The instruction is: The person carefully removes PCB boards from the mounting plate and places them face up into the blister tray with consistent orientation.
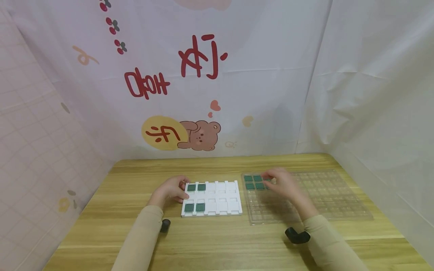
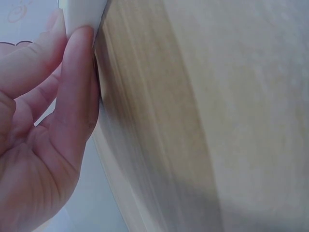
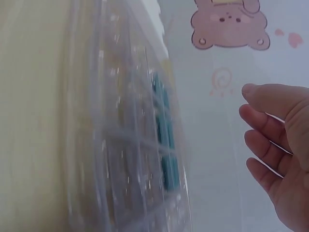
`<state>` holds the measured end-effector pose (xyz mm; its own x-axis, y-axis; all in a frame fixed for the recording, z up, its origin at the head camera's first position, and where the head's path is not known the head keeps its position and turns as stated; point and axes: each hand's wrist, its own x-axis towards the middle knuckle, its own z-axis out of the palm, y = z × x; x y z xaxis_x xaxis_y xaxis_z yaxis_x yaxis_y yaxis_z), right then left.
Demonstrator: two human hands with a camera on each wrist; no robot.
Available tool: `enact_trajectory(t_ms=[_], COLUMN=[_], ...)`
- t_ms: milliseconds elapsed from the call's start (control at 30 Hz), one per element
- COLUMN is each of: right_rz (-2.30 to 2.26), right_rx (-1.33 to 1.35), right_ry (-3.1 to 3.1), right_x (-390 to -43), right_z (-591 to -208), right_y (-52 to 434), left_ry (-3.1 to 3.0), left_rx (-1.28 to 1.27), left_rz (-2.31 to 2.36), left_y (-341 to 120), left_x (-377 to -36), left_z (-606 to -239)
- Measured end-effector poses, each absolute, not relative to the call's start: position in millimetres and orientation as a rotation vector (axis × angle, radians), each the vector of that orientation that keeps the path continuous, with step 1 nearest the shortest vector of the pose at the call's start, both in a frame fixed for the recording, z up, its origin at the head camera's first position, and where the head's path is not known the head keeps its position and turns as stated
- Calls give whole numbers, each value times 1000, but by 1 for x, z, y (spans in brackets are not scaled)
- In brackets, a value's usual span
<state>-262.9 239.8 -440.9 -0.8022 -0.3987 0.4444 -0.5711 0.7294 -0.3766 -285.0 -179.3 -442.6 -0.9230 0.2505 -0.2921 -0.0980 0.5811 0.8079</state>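
Note:
My left hand (image 1: 172, 188) holds the left edge of a white compartment tray (image 1: 217, 214), whose corner it pinches between thumb and fingers in the left wrist view. Two green square chips (image 1: 189, 207) lie in each of the tray's upper and lower rows, at the left end. To the right is a clear plastic tray (image 1: 271, 209), with several more green chips (image 1: 249, 186) in its upper left compartments. My right hand (image 1: 283, 183) hovers over those chips and partly covers them. In the right wrist view its thumb and fingers are apart, with nothing between them.
The clear plastic extends far right along the wooden table (image 1: 203, 241). A printed white curtain (image 1: 264, 94) hangs behind the table and along both sides. Black devices (image 1: 297, 236) sit at both wrists.

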Motion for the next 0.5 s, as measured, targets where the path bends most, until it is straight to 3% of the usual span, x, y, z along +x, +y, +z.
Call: enact_trajectory(t_ms=[500], right_rz=[802], right_rx=[847], right_ry=[-2419], right_x=[-260], right_z=[-436], right_y=[193], left_ry=[2433], left_rx=[127], left_rz=[1280], left_y=[-180], left_x=[-287], left_z=[-444])
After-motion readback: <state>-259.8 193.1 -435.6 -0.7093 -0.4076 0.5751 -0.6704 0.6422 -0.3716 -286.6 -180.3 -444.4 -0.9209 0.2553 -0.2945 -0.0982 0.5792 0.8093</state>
